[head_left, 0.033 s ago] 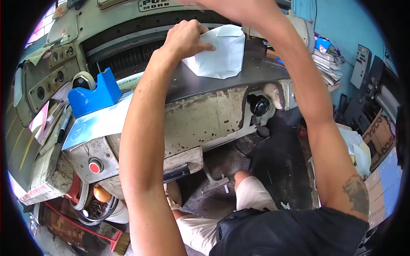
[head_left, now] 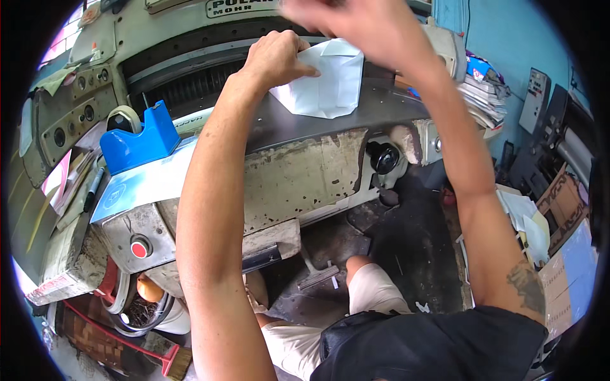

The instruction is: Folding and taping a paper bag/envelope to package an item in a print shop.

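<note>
Holding on with the left hand [head_left: 276, 57], clamped over the upper left edge of a white paper packet [head_left: 327, 86], with thumb laid across the near face and fingers curled at the corner. Stretching up long through the left forearm [head_left: 216, 171], bending inward a little at the wrist. Up at the top edge now, to the right hand [head_left: 343, 19], raised above the packet and apart from it, smeared by blur at the fingers; cannot tell whether spread or closed. Slanting inward there along the right forearm [head_left: 460, 140], bent at the elbow. Back down to the packet: standing on the smooth dark metal table [head_left: 394, 111], boxy, matt, folded along the top and creased down the near side. Just below, along the chipped, rust-spotted cream front panel [head_left: 292, 171], and on to a glossy black round knob [head_left: 383, 157]. Leftward, past a moulded blue plastic tape dispenser [head_left: 140, 140] sitting on a shiny blue-and-white sheet [head_left: 149, 178], then down to a round red button [head_left: 140, 246] set in scuffed grey metal. Far right, over to a ragged stack of papers [head_left: 483, 98], layered loosely beside the flat blue wall [head_left: 492, 38].
</note>
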Motion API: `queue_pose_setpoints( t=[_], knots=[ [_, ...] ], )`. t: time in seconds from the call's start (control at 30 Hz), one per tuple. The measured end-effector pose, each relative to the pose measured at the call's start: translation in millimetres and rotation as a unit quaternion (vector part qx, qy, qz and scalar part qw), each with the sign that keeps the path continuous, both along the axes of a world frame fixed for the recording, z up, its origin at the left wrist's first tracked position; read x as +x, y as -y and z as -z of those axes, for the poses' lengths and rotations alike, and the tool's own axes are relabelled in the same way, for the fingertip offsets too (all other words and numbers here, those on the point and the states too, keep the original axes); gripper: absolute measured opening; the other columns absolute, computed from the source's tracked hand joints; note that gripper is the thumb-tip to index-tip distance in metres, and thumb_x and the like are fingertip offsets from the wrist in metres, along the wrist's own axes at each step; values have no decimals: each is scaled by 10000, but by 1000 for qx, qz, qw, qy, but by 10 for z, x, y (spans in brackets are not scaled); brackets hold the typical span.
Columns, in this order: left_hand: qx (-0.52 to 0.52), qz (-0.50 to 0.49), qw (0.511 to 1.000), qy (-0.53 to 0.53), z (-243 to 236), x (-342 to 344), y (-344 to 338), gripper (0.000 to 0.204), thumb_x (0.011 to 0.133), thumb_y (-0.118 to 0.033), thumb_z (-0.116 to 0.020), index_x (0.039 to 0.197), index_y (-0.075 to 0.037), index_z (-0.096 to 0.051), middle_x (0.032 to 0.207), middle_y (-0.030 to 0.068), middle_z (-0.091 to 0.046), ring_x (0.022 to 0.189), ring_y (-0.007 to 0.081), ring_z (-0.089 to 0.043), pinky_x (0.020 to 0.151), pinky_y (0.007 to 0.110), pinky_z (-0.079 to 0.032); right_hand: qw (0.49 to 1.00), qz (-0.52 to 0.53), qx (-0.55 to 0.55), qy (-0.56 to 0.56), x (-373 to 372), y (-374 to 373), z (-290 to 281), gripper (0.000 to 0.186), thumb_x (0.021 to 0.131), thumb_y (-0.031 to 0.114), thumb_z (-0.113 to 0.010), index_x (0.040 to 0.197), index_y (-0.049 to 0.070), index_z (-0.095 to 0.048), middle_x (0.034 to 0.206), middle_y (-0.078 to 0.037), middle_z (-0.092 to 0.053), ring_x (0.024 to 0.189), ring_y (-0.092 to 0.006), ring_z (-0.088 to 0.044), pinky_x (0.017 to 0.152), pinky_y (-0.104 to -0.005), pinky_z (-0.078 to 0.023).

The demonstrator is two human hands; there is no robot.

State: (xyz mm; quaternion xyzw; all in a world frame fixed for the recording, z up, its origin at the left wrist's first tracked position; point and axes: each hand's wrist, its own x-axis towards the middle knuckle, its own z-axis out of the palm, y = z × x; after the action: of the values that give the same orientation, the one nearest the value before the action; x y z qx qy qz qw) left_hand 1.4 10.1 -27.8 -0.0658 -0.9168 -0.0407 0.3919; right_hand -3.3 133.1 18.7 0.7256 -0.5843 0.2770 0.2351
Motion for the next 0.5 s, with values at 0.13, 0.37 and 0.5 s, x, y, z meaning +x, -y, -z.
queue_pose_setpoints(
  t=[0.13,0.37,0.5],
  knots=[
    [-8,34,999,-10,-203,-70,-335,419,691,-341,-887,1025,-94,-831,841,159,-778,832,314,-758,832,412,-581,982,31,-89,166,-544,-1313,697,538,874,-3,-745,1388,55,-598,694,20,-607,675,-58,-552,666,-238,-478],
    [-17,30,999,-19,-170,-106,-286,445,677,-336,-877,1050,-98,-832,837,152,-781,792,294,-765,798,415,-592,967,139,-138,162,-871,-961,877,541,851,95,-831,1225,12,-449,738,-92,-705,652,-174,-641,657,-331,-516],
    [-12,25,999,-16,-163,-109,-307,444,675,-337,-878,1050,-102,-833,839,147,-783,788,291,-764,795,407,-591,963,176,-160,130,-983,-843,928,540,826,134,-853,1146,0,-437,734,-127,-720,681,-276,-716,655,-383,-535]
  ],
)
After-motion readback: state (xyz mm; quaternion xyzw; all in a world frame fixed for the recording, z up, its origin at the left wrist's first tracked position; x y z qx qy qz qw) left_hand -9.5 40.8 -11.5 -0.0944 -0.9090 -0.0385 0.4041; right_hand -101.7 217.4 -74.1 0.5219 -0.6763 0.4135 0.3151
